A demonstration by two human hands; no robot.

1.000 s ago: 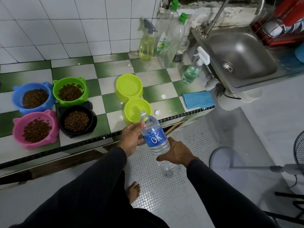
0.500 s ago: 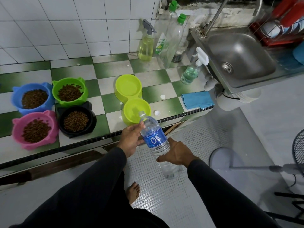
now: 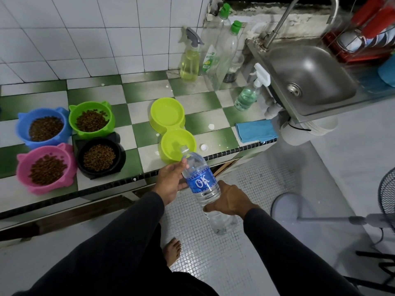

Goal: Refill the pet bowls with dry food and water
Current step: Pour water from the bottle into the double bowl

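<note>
A clear water bottle (image 3: pixel 203 184) with a blue label is tilted, its open mouth over the near cup of the lime double bowl (image 3: pixel 168 116). My left hand (image 3: pixel 171 180) grips the bottle near its neck. My right hand (image 3: pixel 228 201) holds its lower body. The bottle's white cap (image 3: pixel 204 147) lies on the counter beside the bowl. Four bowls at the left hold dry kibble: blue (image 3: pixel 43 127), green (image 3: pixel 92 119), pink (image 3: pixel 46 167) and black (image 3: pixel 99 157).
Spray bottles (image 3: pixel 190 58) and tall clear bottles (image 3: pixel 226 48) stand by the wall. A small spray bottle (image 3: pixel 248 95) and a folded blue cloth (image 3: pixel 255 131) lie near the steel sink (image 3: pixel 310 77). A floor fan (image 3: pixel 292 210) stands at the right.
The bottle has tipped slightly further toward the near lime cup. Both hands keep their hold in about the same place.
</note>
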